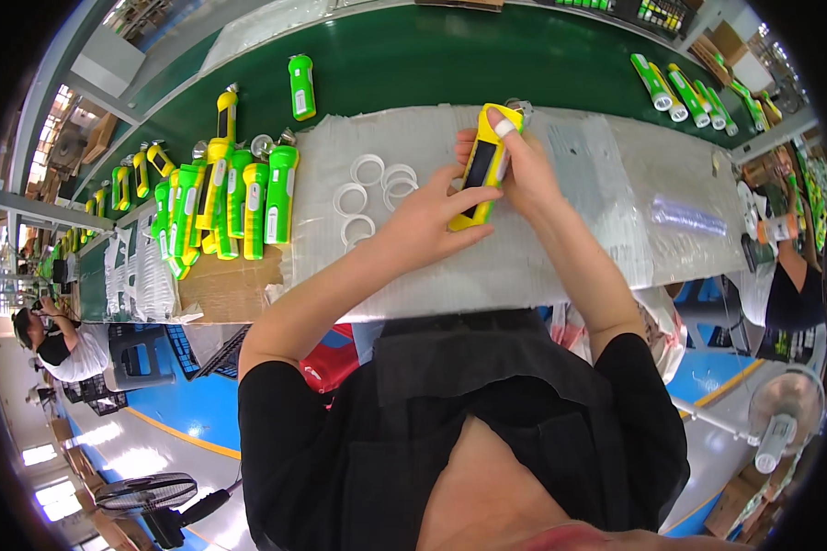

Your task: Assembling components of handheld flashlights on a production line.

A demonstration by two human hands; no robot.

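Note:
A yellow-and-green flashlight (pixel 480 165) with a dark panel along its side is held tilted over the plastic-covered work surface. My right hand (pixel 529 173) grips its upper part, with the thumb, wrapped in white, near the clear head end (pixel 521 107). At the lower end, my left hand (pixel 432 219) closes its thumb and fingers round the body. Several loose white rings (pixel 336 200) lie on the plastic to the left of my hands. Further left, several green and yellow flashlights (pixel 280 197) are bunched together, some with their silvery heads showing.
Beyond the plastic runs a green conveyor belt (pixel 413 55) carrying a lone green flashlight (pixel 301 88) and more flashlights (pixel 651 81) at the far right. Clear plastic film (pixel 687 216) lies on the right. Co-workers sit left (pixel 81 349) and right (pixel 788 298). Fans (pixel 147 494) stand behind.

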